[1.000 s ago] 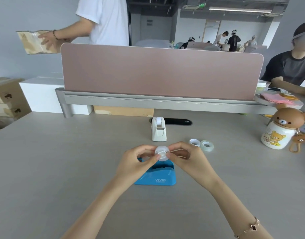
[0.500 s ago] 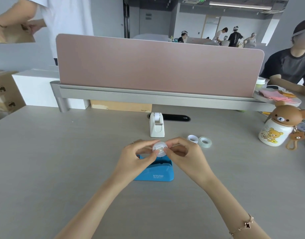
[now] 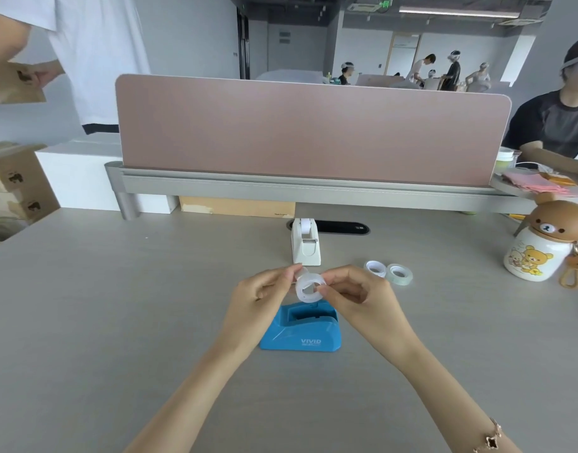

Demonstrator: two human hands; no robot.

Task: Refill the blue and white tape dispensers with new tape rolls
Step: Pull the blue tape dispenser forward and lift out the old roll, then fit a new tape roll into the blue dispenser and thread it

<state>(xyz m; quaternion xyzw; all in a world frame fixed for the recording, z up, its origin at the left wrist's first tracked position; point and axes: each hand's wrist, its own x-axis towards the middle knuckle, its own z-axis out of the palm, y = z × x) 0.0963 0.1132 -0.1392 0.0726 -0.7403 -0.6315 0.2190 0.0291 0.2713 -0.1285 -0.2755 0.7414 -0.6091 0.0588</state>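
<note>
Both hands [image 3: 313, 295] partly hide the tape roll [image 3: 308, 288].

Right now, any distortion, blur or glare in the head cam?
Head view: wide-angle bending bows the pink divider and desk edges; even, soft light, no glare; tape roll and blue dispenser sharp; background people small, soft.
</note>
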